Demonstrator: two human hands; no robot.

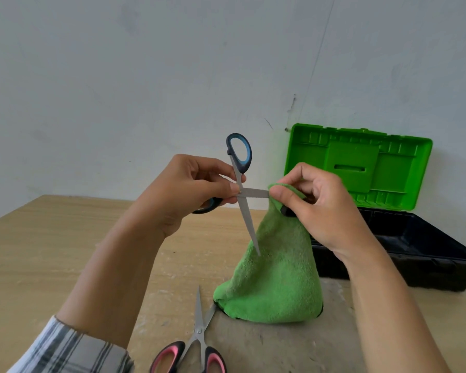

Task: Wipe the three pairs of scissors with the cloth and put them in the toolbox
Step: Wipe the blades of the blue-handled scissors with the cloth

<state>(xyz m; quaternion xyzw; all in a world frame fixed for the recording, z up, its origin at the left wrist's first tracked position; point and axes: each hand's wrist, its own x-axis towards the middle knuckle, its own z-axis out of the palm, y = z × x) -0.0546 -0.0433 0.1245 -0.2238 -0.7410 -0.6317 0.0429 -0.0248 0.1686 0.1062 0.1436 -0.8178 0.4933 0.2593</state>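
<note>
My left hand [189,189] holds blue-handled scissors [246,211] spread wide, pinched at the pivot above the table. One blade points down, the other runs sideways to the right. My right hand [318,208] grips a green cloth [277,278] around that sideways blade; the cloth hangs down to the table. Pink-handled scissors [199,343] lie slightly spread on the table near the front edge, their tip touching the cloth's lower edge. The toolbox [425,254] stands at the right with its black base uncovered and green lid [361,165] raised. A third pair is not visible.
The wooden table [51,251] runs left and back to a pale wall. A grey worn patch of tabletop [280,345] lies under the cloth and the pink scissors. A plaid sleeve covers my left forearm at the bottom left.
</note>
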